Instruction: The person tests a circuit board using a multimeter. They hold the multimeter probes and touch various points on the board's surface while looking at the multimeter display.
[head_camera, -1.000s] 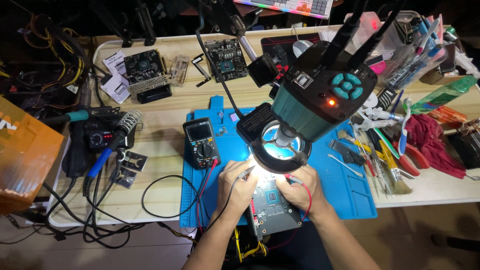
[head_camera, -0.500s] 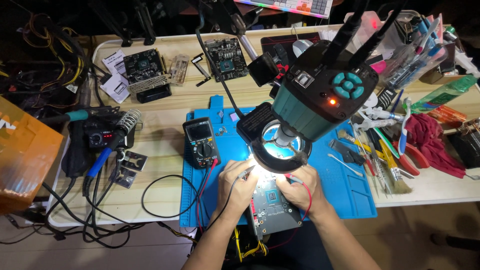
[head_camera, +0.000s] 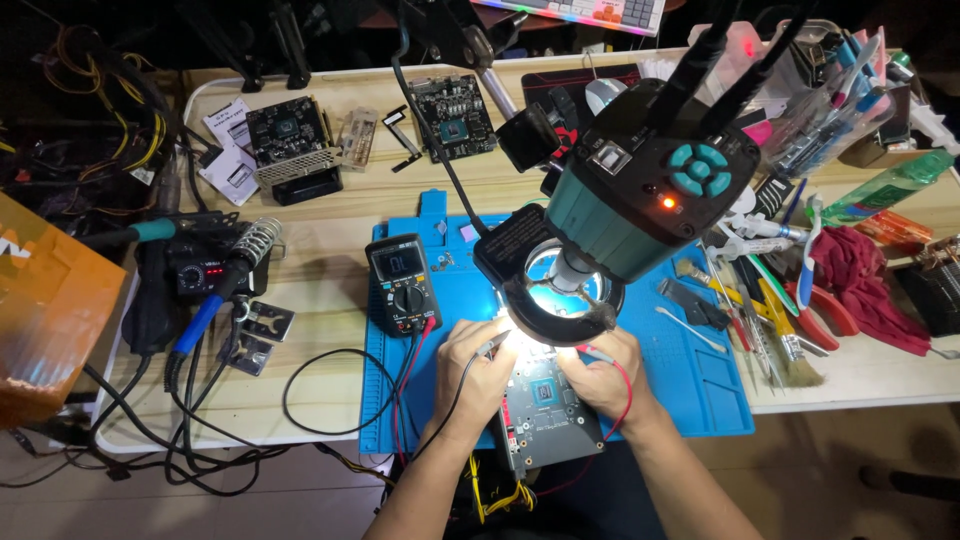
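Observation:
A dark circuit board lies at the near edge of a blue work mat, under the lit ring light of a teal microscope head. My left hand pinches a black multimeter probe, its tip down on the board's top edge. My right hand grips a red probe from the other side, tip also on the board. Red and black leads run from the probes to a multimeter on the mat's left side. The ring light hides the probe tips' contact points.
A soldering station with a blue-handled iron stands at left beside an orange box. Two more circuit boards lie at the back. Tweezers, pliers, brushes and a red cloth crowd the right side. Cables hang off the near edge.

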